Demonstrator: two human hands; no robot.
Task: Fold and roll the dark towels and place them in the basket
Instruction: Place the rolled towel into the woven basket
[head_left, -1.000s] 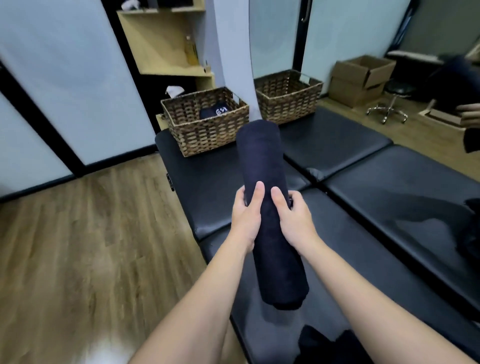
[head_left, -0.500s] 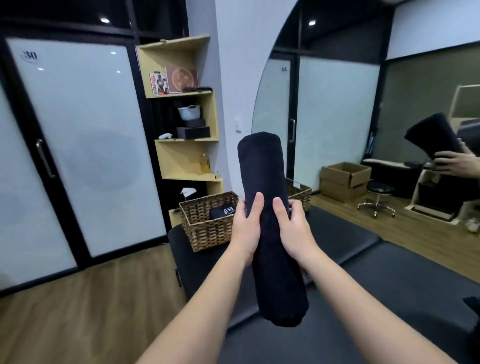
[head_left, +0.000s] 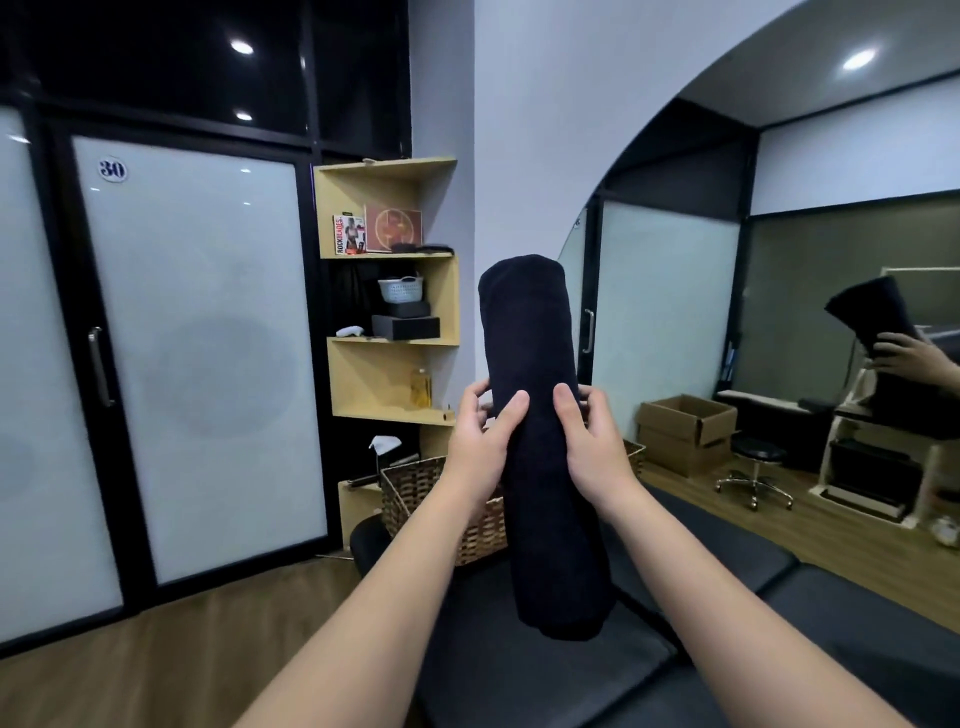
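Note:
A dark towel (head_left: 540, 467), rolled into a long tight cylinder, stands nearly upright in the air in front of me. My left hand (head_left: 480, 447) grips its left side at mid height, thumb laid across the front. My right hand (head_left: 592, 447) grips the right side at the same height, thumb also on the front. Behind the roll and my left hand, a woven wicker basket (head_left: 415, 493) sits on the far end of the black padded table (head_left: 545, 670); its inside is hidden.
A wall mirror (head_left: 779, 312) on the right reflects the towel and a hand, a cardboard box and a stool. A wooden shelf unit (head_left: 395, 291) stands behind the basket. Frosted glass doors (head_left: 192, 353) fill the left wall above wood flooring.
My view has tilted up from the table to the room. The rolled towel stays held in both hands and has risen to a more upright position; the basket is now partly hidden behind it.

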